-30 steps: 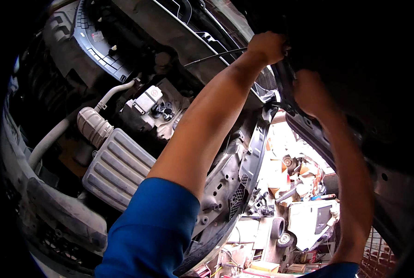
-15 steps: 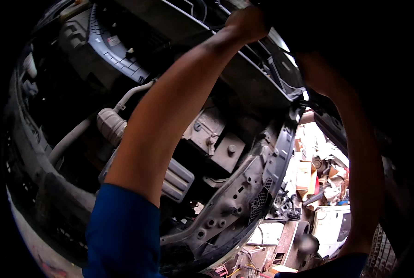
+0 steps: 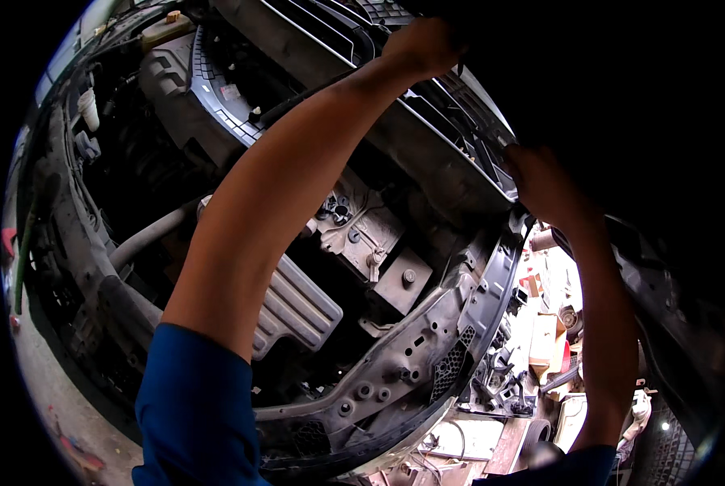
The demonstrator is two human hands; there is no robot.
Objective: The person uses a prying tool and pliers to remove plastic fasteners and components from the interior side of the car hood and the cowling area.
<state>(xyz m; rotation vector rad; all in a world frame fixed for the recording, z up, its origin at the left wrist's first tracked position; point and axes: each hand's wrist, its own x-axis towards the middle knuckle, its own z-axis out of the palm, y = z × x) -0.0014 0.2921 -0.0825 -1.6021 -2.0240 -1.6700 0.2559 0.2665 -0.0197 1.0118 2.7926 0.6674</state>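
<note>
Both arms, in short blue sleeves, reach over the open engine bay of a vehicle. My left hand (image 3: 423,49) is curled closed above the long panel with silver strips (image 3: 434,113) at the back of the bay. Shadow hides its fingertips and anything in them. My right hand (image 3: 543,186) is lower and further right, beside the right end of that panel. Its fingers sink into the dark, so their grip cannot be seen. Below my left forearm lie a ribbed grey cover (image 3: 301,306) and a dusty battery-like box (image 3: 407,279).
A metal inner fender (image 3: 407,356) with holes curves along the right side of the bay. Beyond it is a bright, cluttered floor with a cardboard box (image 3: 545,340). At the left are a pale pipe (image 3: 151,235) and a white filler neck (image 3: 89,109).
The view has shifted, so the engine bay sits slightly lower and more of its left side shows. My right hand appears lower; my left hand stays curled near the same panel.
</note>
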